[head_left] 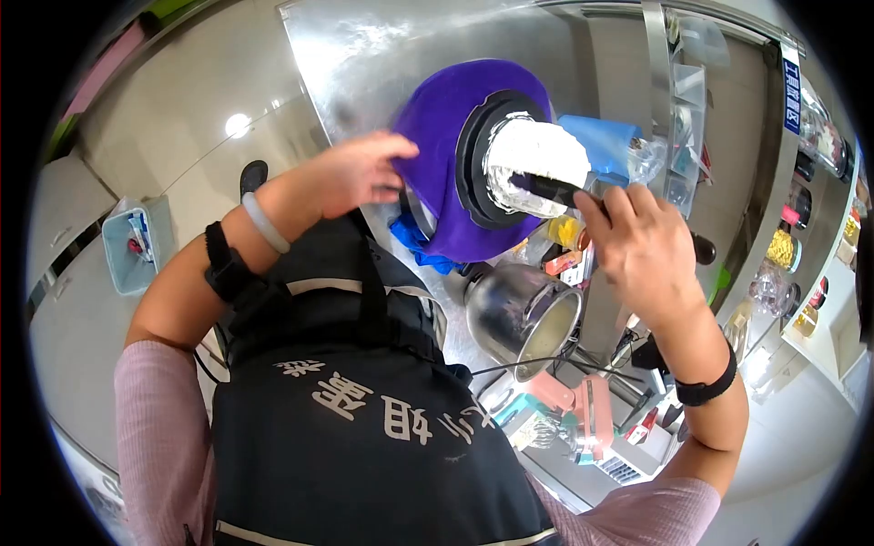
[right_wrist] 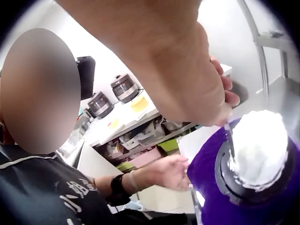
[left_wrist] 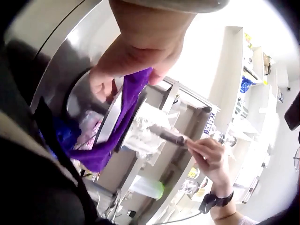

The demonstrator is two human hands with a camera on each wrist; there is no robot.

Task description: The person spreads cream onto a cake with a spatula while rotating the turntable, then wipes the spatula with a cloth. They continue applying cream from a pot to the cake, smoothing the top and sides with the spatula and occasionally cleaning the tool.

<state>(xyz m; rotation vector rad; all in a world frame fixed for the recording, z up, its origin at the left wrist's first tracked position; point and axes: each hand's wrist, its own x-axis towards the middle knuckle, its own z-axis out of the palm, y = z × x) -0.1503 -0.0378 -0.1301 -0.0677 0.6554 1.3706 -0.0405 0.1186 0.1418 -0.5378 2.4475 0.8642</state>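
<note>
A white cream-covered form (head_left: 537, 164) stands on a black round base (head_left: 473, 168), with purple cloth (head_left: 432, 114) spread around and beneath it. My left hand (head_left: 360, 173), blurred, is at the cloth's near-left edge, fingers apart and relaxed; the left wrist view shows this hand (left_wrist: 140, 58) over the purple cloth (left_wrist: 133, 93). My right hand (head_left: 642, 246) grips a dark-handled spatula (head_left: 546, 188), its blade against the cream's side. In the right wrist view, the blade (right_wrist: 229, 140) touches the left side of the white cream (right_wrist: 260, 147).
Beside the cloth on the metal table (head_left: 364, 55) are a steel mixing bowl (head_left: 510, 314), a blue bag (head_left: 596, 141) and small packages. A pink stand mixer (head_left: 592, 414) stands nearer on the right. Shelves with jars (head_left: 787, 250) line the far right.
</note>
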